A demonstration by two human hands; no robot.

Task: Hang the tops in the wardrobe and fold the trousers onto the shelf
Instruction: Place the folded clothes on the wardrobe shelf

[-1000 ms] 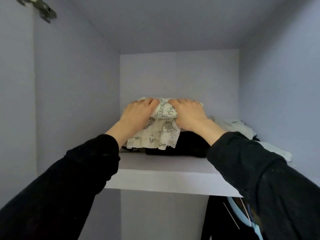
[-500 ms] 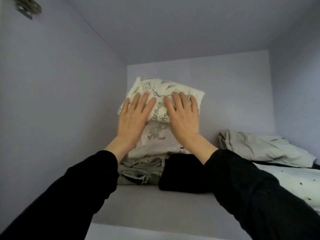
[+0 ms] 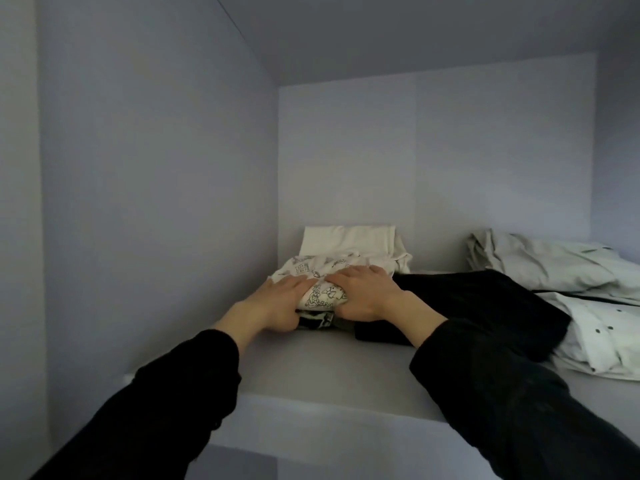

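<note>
- Left hand [image 3: 277,303]: fingers extended and laid flat on the left part of the printed trousers [image 3: 320,289], with the thumb at the near edge of the bundle. Nothing is gripped; the hand presses down.
- Right hand [image 3: 365,296]: fingers lie over the top right part of the same bundle, lightly bent across the cloth, palm down. Whether the thumb hooks under the near edge cannot be told.
- Printed trousers: folded, white with dark line drawings, positioned at the far left of the shelf [image 3: 329,368], on top of a stack. A dark patterned garment [image 3: 317,318] shows just below the near edge.
- White folded garment [image 3: 349,242]: directly behind the trousers, against the back wall.
- Black folded garment [image 3: 481,306]: just right of the stack, partly under the right forearm.
- Pale grey garment [image 3: 540,261] and white dotted garment [image 3: 602,334]: loosely heaped at the right end of the shelf.
- Both forearms wear black sleeves [image 3: 173,403].
</note>
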